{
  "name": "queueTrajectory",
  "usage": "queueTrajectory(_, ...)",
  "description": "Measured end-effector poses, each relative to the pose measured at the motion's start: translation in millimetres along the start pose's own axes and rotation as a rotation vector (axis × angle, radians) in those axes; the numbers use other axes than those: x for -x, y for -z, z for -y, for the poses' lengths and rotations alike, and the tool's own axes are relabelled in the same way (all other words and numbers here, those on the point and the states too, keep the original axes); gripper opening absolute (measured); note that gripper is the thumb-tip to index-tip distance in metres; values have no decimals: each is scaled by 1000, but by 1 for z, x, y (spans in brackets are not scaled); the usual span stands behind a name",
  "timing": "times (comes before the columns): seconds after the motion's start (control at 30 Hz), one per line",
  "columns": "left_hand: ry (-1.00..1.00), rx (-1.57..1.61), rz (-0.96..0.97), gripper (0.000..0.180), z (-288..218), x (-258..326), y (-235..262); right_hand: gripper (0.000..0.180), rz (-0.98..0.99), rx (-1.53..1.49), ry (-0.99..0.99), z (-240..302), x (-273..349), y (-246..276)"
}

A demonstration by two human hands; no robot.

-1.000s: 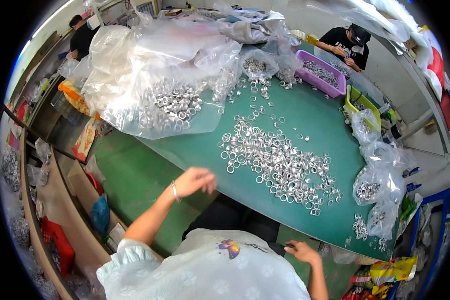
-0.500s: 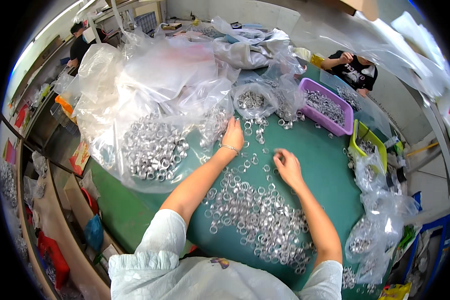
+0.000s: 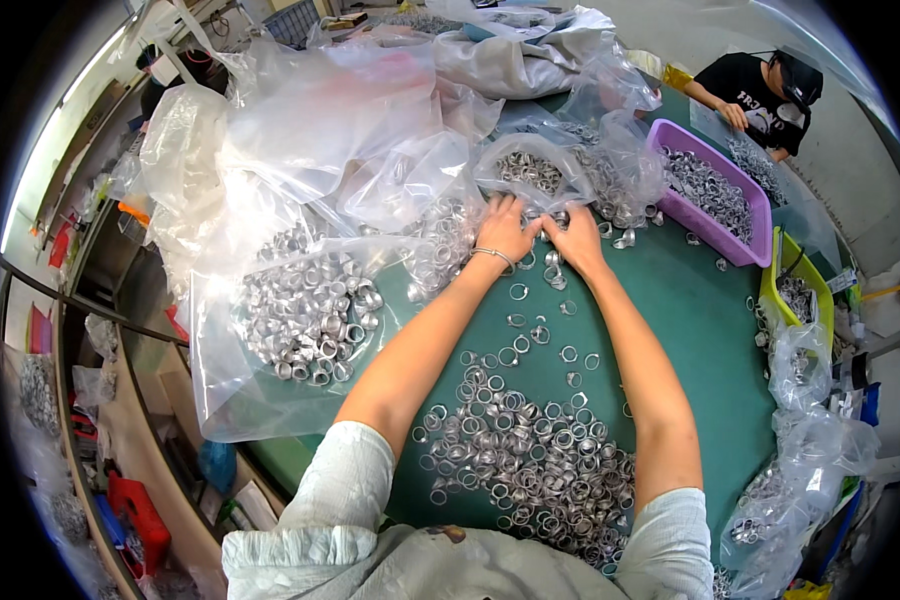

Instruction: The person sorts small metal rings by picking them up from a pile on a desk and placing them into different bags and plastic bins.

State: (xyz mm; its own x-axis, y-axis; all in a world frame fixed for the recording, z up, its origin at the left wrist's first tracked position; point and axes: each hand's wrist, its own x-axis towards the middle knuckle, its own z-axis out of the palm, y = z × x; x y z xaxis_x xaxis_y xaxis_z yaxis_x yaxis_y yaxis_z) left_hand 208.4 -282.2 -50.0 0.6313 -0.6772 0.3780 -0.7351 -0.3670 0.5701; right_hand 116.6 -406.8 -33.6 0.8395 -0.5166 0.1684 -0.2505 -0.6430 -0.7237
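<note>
Both my arms stretch across the green table to a clear plastic bag (image 3: 487,172) with its mouth spread around a heap of small silver metal rings (image 3: 530,173). My left hand (image 3: 507,230) has its fingers bent over the near rim of that bag. Beside it, my right hand (image 3: 576,240) grips the same rim, its thumb close to the left one; the fingertips are partly hidden. A few loose rings (image 3: 553,268) lie just below the hands. Nearer to me, a wide pile of rings (image 3: 530,450) is spread on the table (image 3: 685,350).
On the left, a large clear bag (image 3: 220,400) holds more rings (image 3: 305,310). A purple bin (image 3: 760,245) and a lime-green bin (image 3: 822,295) of metal pieces stand at right. Filled bags (image 3: 820,450) line the right edge. A co-worker (image 3: 760,100) works beyond the purple bin.
My right hand has moved forward from over the table to the bag's near rim. My left hand has shifted right along the bags to meet it. The view has shifted too.
</note>
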Motion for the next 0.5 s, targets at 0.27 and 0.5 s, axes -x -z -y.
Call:
queueTrajectory(0.27, 56, 159, 194, 47, -23, 15, 3, 40, -115, -70, 204, -16, 18, -8)
queueTrajectory(0.5, -4, 263, 322, 50, -40, 80, 27, 40, 43, -256, 212, 11, 114, 10)
